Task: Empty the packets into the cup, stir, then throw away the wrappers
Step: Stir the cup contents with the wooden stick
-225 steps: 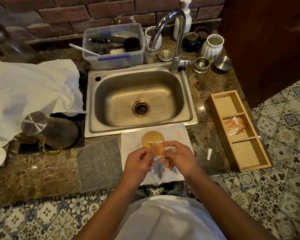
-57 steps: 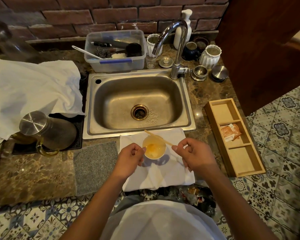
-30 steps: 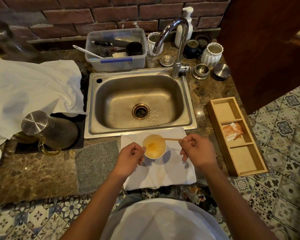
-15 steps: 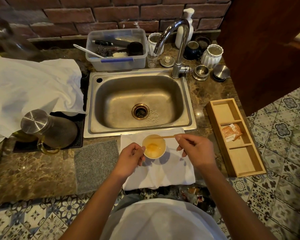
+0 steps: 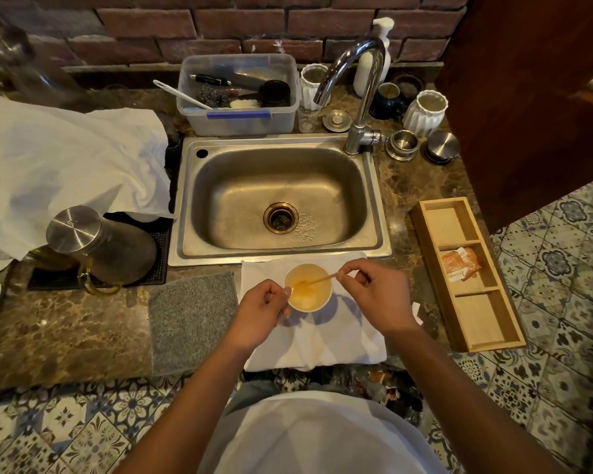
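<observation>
The cup point(image 5: 308, 287), a small round white one with amber liquid inside, stands on a folded white cloth point(image 5: 314, 333) at the counter's front edge, directly at 6 o'clock from the steel sink point(image 5: 278, 200). A thin wooden stir stick point(image 5: 317, 279) slants into it, its upper end leaning out toward 2 o'clock, pinched there between thumb and fingertips of the right hand point(image 5: 374, 295). The left hand point(image 5: 259, 311) is curled at the cup's 9 o'clock side, fingertips touching its wall; whether it truly grips the cup cannot be told. The cloth's near edge overhangs the counter lip slightly, and its far edge meets the sink rim, so the cup has only cloth around it. At 9 o'clock from the cloth, just beside it, lies a rough grey mat point(image 5: 192, 323) on brown mottled stone. At 3 o'clock, past a bare strip of stone holding a small white scrap point(image 5: 416, 311), sits a long wooden tray point(image 5: 466, 273) with three compartments; orange-and-white packets point(image 5: 459, 265) lie in the middle one. At 10 o'clock a glass jug point(image 5: 100, 246) with a brushed metal lid rests on a black ribbed mat, half under crumpled white sheeting point(image 5: 65, 165)
</observation>
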Available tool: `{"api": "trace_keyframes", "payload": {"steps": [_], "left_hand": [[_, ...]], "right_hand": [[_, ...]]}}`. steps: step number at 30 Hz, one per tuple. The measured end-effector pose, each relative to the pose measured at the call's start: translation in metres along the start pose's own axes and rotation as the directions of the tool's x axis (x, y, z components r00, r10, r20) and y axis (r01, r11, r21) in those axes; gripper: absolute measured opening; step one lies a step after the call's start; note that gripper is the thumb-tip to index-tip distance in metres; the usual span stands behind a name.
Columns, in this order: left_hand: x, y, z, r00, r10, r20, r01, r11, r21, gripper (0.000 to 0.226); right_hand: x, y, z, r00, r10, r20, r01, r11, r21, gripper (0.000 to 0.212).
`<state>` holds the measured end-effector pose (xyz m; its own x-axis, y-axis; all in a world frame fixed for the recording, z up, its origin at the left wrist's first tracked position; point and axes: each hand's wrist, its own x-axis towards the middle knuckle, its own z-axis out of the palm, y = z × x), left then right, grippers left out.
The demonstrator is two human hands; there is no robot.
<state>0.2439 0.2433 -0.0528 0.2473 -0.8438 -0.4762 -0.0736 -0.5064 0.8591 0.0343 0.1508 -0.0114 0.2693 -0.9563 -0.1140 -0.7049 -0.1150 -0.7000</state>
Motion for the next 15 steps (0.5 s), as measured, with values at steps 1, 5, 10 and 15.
{"api": "trace_keyframes", "payload": {"steps": [1,5,10,15], "left_hand": [[0.000,-0.001,0.000,1.000,-0.001,-0.003,0.001,1.000,0.006,0.028],[0.001,-0.006,0.002,1.000,-0.002,-0.026,0.003,1.000,0.026,0.029],[0.003,-0.009,0.005,0.999,-0.020,-0.040,0.022,0.999,0.031,0.032],[0.003,-0.006,0.006,0.999,0.013,-0.039,-0.011,0.999,0.039,0.033]], "right_hand": [[0.001,-0.001,0.003,1.000,-0.023,0.006,0.024,0.999,-0.039,0.008],[0.004,-0.009,0.015,0.996,-0.092,0.016,0.093,0.977,-0.193,0.016],[0.004,-0.015,0.024,0.986,-0.164,0.032,0.165,0.924,-0.346,0.019],[0.005,-0.016,0.027,0.981,-0.167,0.096,0.192,0.862,-0.469,0.027]]}}
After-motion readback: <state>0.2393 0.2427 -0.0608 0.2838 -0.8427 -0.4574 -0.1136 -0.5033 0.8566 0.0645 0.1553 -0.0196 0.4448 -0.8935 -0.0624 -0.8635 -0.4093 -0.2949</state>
